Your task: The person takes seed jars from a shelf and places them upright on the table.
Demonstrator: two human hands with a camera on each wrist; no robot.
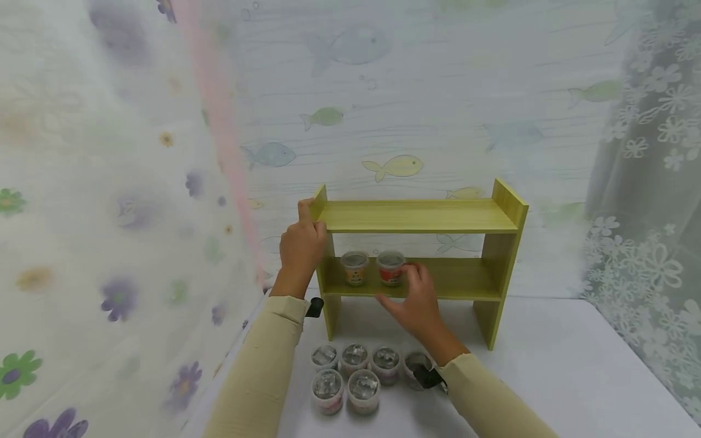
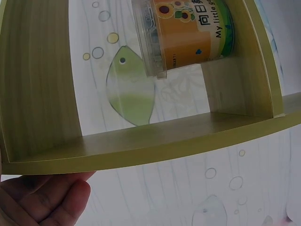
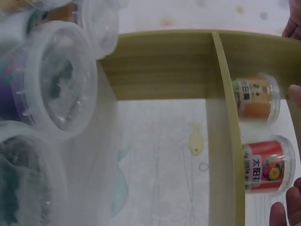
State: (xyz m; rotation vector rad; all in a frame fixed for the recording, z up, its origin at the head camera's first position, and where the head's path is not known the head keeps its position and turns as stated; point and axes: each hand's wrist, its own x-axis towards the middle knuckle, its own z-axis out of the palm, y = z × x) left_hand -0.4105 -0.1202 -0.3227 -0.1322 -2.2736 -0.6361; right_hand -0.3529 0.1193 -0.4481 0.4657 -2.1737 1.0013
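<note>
My left hand [image 1: 302, 246] grips the upper left side of a small greenish-yellow wooden shelf [image 1: 416, 217]; in the left wrist view its curled fingers [image 2: 61, 202] lie against the outside of the side panel. On the middle board stands a lidded plastic cup with an orange sunflower label [image 1: 355, 269]. To its right is a lidded cup with a red flower label [image 1: 391, 269]. My right hand [image 1: 418, 302] is beside the red cup, thumb and fingers spread apart. In the right wrist view its fingertips [image 3: 278, 215] are close to the lid; contact is unclear.
Several lidded clear cups [image 1: 364, 389] stand in rows on the white tabletop [image 1: 553, 347] before the shelf. One cup [image 1: 414, 368] is partly behind my right wrist. A fish-print curtain [image 1: 438, 121] hangs behind, and a flowered curtain [image 1: 109, 243] at the left.
</note>
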